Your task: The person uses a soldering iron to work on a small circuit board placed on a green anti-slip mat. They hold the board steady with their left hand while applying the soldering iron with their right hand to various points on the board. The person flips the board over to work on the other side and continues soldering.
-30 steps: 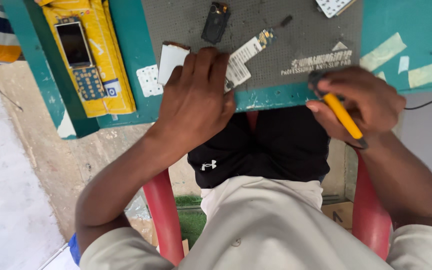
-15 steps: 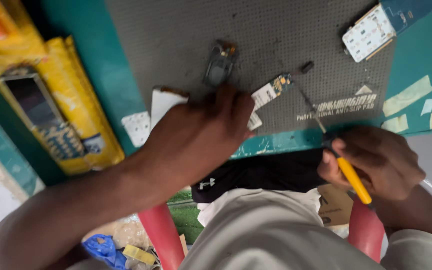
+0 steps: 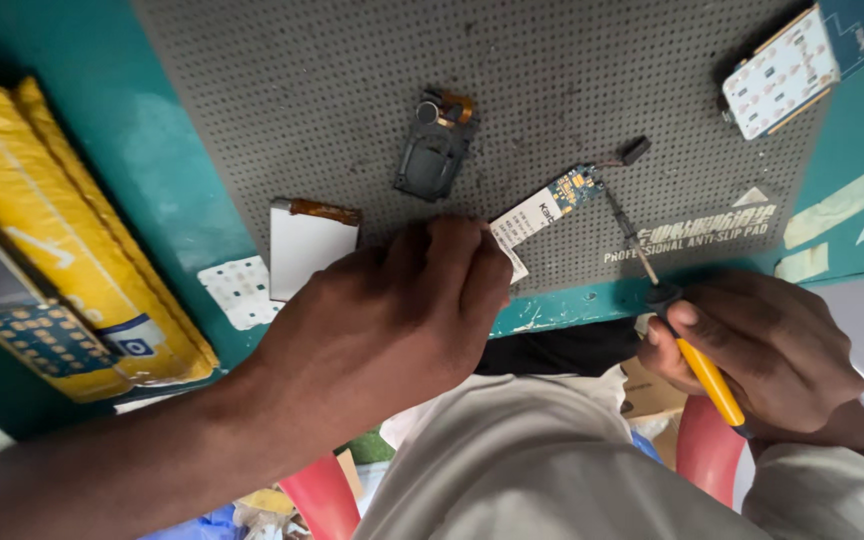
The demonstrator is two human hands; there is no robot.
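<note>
— Grey, perforated rubber: that is the work mat (image 3: 352, 110) on the teal bench (image 3: 152, 170), seen from above the seated person. What are the hands doing?

— The left hand (image 3: 392, 320) lies knuckles up at the mat's near edge, fingertips pressed together on the white end of a small circuit strip (image 3: 542, 212), pinning it flat. The right hand (image 3: 767, 350) is closed around a yellow-handled screwdriver (image 3: 667, 310), whose thin shaft slants up so the tip touches the strip's blue, component-covered end.

— So the hands are apart?

— Yes, each at one end of the strip, which lies near the middle of the mat's front edge.

— What else is around?

— A dark speaker module (image 3: 434, 150) sits just beyond the strip. A small white screen (image 3: 310, 248) with an orange ribbon lies beside the left hand, next to a white keypad sheet (image 3: 240, 290). A white keypad board (image 3: 780, 72) rests at the far right corner. A yellow packet (image 3: 72, 230) sits at the left, with an old keypad phone (image 3: 22, 320) on it.
</note>
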